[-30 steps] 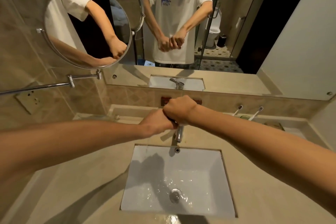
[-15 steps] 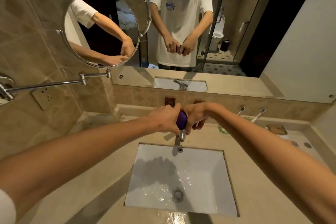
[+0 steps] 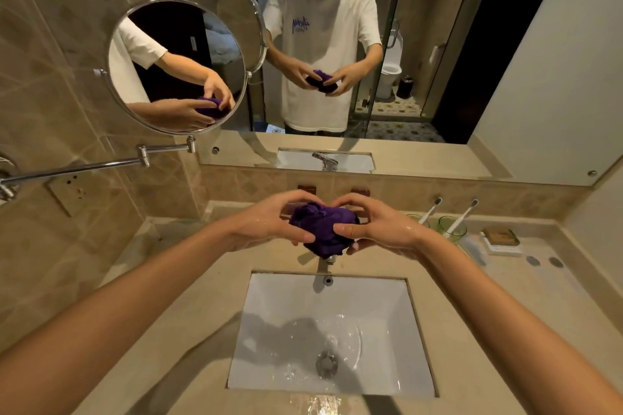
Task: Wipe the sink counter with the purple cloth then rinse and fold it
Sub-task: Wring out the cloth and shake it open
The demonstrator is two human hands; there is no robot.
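The purple cloth (image 3: 322,229) is a wet, crumpled bundle held in the air above the back of the white sink (image 3: 332,337). My left hand (image 3: 269,226) holds its left side with thumb and fingers curled round it. My right hand (image 3: 374,227) holds its right side the same way. Both hands are wet. The faucet (image 3: 328,261) is mostly hidden behind the bundle. Water lies in the basin around the drain (image 3: 326,364). The beige sink counter (image 3: 188,323) surrounds the basin and is wet at its front edge.
A round swing-arm mirror (image 3: 175,66) juts from the left wall. Two glasses with toothbrushes (image 3: 451,226) and a soap dish (image 3: 500,239) stand on the counter at the right. The wall mirror (image 3: 438,77) rises behind the counter.
My hands were pressed together in fists, twisting the cloth. They have since parted and loosened, and the purple bundle now shows between them. The view has tilted up slightly.
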